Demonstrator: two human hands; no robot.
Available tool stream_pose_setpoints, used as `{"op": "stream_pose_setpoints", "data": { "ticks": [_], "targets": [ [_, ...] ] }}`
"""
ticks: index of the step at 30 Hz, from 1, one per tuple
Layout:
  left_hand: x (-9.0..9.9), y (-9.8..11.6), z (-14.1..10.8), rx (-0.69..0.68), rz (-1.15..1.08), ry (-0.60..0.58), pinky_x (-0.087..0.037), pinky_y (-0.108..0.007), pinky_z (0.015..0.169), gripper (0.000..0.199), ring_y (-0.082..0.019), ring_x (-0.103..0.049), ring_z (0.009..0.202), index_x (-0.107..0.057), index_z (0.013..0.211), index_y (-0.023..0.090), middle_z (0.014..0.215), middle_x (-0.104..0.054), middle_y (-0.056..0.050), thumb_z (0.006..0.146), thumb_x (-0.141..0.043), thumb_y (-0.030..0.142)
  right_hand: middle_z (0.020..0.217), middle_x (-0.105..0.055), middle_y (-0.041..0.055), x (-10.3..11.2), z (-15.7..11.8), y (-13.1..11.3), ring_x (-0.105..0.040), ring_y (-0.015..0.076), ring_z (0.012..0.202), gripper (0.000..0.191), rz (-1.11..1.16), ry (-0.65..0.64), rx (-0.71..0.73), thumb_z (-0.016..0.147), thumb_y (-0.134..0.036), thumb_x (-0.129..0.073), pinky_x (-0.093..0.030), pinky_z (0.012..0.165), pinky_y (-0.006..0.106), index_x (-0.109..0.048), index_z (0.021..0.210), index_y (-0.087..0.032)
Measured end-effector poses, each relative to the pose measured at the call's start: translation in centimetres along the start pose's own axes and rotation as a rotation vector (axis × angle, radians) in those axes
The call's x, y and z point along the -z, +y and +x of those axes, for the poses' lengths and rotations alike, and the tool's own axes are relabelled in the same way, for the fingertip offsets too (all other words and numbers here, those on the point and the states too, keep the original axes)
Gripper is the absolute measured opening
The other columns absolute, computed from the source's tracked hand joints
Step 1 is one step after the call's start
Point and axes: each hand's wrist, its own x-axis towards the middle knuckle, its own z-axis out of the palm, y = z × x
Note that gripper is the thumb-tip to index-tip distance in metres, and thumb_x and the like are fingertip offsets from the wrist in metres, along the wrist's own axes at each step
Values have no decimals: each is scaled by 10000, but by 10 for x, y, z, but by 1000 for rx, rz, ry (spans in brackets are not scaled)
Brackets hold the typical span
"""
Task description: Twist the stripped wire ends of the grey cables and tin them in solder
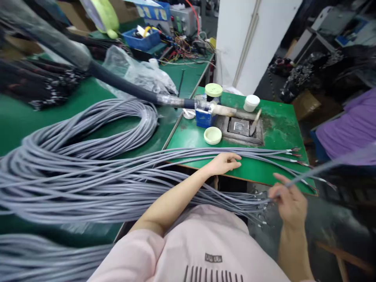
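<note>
My right hand (290,203) is closed on a grey cable (329,167), whose blurred length runs up to the right out of view. My left hand (223,163) lies by the front edge of the small green table, against several grey cables (202,151); its fingers are slightly bent and apart, with nothing visible between them. Those cables end at the right in stripped, coloured wires (296,156). Below my left forearm, a thick bundle of grey cables (117,196) stretches toward my right hand, its white-tipped ends (260,203) hanging past the table.
On the small table (282,129) are a solder pot (239,127) with a scraper (255,122), a pale green lid (212,135), jars (213,91) and a blue box (205,118). An extraction hose (123,82) crosses above. A person in a purple top (349,121) is at the right.
</note>
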Motion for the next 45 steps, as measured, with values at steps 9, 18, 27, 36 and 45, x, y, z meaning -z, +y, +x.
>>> {"op": "stream_pose_setpoints", "data": {
  "ticks": [9, 18, 27, 36, 45],
  "targets": [
    [-1, 15, -34, -8, -432, -15, -341, -191, 491, 425, -42, -420, 495, -707, 1036, 143, 624, -558, 22, 761, -715, 467, 816, -686, 54, -23, -26, 20, -634, 208, 839, 356, -524, -788, -81, 968, -333, -417, -478, 808, 332, -633, 1228, -219],
    [-28, 9, -36, 69, -498, 8, -369, -199, 519, 417, -58, -475, 521, -678, 754, 99, 580, -574, 10, 703, -756, 506, 777, -660, 8, -35, -20, 11, -607, 157, 726, 214, -340, -635, -159, 904, -365, -558, -462, 721, 270, -648, 1011, -202],
    [-18, 14, -36, -36, -703, 270, -397, -177, 515, 324, -44, -492, 515, -663, 811, 128, 636, -618, 22, 650, -826, 358, 493, -456, -65, -62, -12, 10, -450, 100, 485, 206, -70, -403, -154, 959, -337, -483, -364, 531, 247, -631, 965, -194],
    [-10, 15, -33, -121, -716, 495, -396, -171, 490, 302, -47, -489, 492, -625, 763, 140, 622, -629, 16, 664, -805, 362, 499, -482, -55, -59, -11, 16, -483, 100, 505, 197, -8, -451, -197, 946, -332, -515, -401, 545, 246, -657, 955, -196],
    [-32, 14, -35, -128, -653, 419, -382, -175, 507, 255, -46, -472, 495, -623, 755, 139, 589, -585, 33, 722, -764, 348, 593, -556, -50, -70, 32, -19, -488, 94, 495, 449, -139, -421, -121, 837, -347, -657, -438, 496, 230, -605, 1265, -220]
  ]
}}
